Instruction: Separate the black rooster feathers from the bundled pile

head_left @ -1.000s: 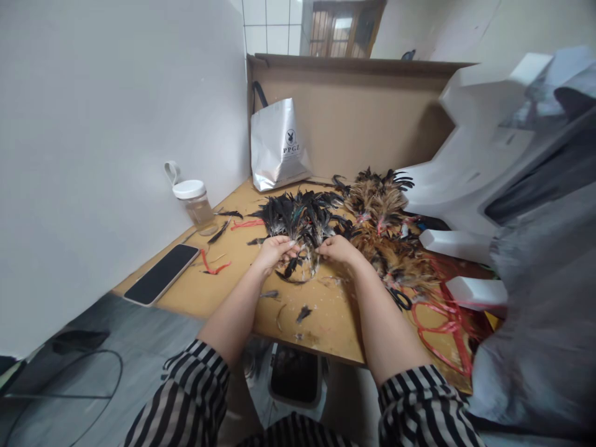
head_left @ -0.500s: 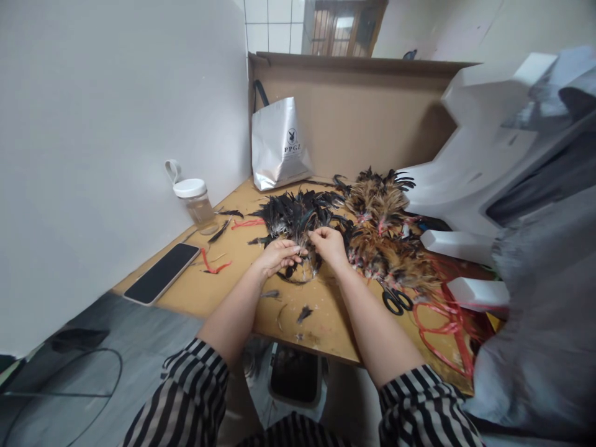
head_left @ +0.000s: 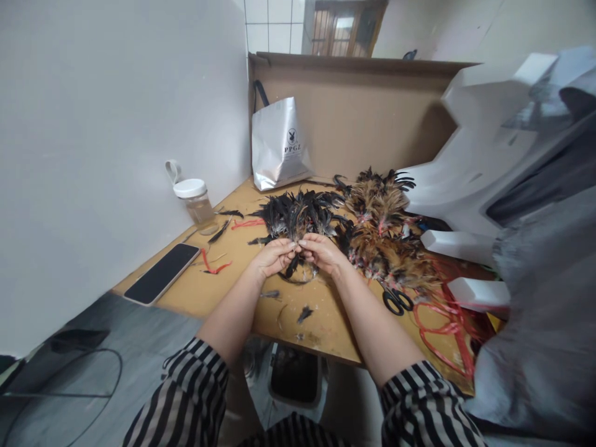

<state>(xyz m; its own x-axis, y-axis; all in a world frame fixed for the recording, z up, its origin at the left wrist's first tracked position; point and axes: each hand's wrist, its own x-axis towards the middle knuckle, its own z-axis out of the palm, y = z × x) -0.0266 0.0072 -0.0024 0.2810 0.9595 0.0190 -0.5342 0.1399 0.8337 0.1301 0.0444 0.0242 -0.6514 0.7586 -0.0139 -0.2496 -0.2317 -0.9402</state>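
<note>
Your left hand (head_left: pixel 274 257) and right hand (head_left: pixel 323 252) meet fingertip to fingertip over the table (head_left: pixel 335 326), thumbs and forefingers pinched together at the base of a tuft (head_left: pixel 298 227), its dark tips pointing away from you. The pinch is small in view, so whether both hands grip the same quills is hard to say. The tuft stands before a heap of black feathers (head_left: pixel 272 211), near the middle of the table. To your right lie brown feathers (head_left: pixel 400 257) in bunches, some with pink ties at their bases; scissors (head_left: pixel 397 302) rest just below them, black handles toward you, beside a tangle of red ribbon (head_left: pixel 450 327). On your left, a phone (head_left: pixel 162 274) lies dark-screened near the table's edge, a white-lidded jar (head_left: pixel 199 210) stands beyond it, and red strips (head_left: pixel 216 270) lie close by. Loose feathers (head_left: pixel 305 315) dot the wood in front of your hands. A silver bag (head_left: pixel 278 146) stands at the back, against a brown panel (head_left: pixel 372 118).
</note>
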